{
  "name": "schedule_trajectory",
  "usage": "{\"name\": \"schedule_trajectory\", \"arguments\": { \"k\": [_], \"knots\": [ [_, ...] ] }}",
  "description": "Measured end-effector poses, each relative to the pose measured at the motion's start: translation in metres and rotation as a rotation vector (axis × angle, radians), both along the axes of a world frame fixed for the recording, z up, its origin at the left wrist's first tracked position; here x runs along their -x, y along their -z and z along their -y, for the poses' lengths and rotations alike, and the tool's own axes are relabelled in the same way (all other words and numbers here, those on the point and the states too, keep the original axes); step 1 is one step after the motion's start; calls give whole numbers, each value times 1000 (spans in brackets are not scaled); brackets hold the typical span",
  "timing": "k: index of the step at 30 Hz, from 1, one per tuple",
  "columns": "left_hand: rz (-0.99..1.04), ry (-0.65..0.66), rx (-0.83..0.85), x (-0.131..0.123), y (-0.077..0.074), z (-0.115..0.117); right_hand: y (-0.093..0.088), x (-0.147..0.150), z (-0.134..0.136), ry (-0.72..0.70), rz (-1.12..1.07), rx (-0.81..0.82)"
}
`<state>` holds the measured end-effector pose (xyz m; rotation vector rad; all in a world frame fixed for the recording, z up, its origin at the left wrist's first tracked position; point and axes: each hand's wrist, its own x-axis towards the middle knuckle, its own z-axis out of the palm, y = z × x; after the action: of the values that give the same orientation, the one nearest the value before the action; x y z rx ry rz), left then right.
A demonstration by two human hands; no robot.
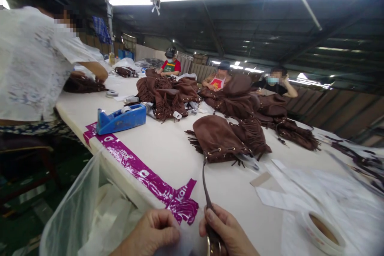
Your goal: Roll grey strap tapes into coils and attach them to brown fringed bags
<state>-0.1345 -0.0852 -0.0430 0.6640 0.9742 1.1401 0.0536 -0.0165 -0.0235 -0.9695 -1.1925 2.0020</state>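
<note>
My right hand (226, 230) is closed round a dark brown strap (206, 186), with a metal buckle (213, 246) below the fingers. The strap runs up to a brown fringed drawstring bag (220, 138) with metal eyelets, lying on the table. To the left, my left hand (157, 230) is curled in a pinch at the table's edge. A thin whitish translucent sheet (186, 242) shows at its fingertips, blurred and partly cut off by the frame. Purple printed tape (144, 174) is stuck along the table edge just beyond this hand.
A blue tape dispenser (121, 120) stands at the left edge. A clear plastic bag (75, 212) hangs below. More brown bags (171, 96) are piled on the white table (177, 148). A tape roll (324, 232) lies right. One person (39, 60) stands left; several sit beyond.
</note>
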Motion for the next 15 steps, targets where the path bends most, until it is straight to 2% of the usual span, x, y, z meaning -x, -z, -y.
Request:
{"name": "schedule_trajectory", "arguments": {
  "k": [6, 15],
  "knots": [
    [-58, 9, -29, -5, 13, -3, -8, -6, 11, -9, -189, 98],
    [26, 87, -5, -7, 7, 5, -12, -2, 9, 34, -255, 66]
  ]
}}
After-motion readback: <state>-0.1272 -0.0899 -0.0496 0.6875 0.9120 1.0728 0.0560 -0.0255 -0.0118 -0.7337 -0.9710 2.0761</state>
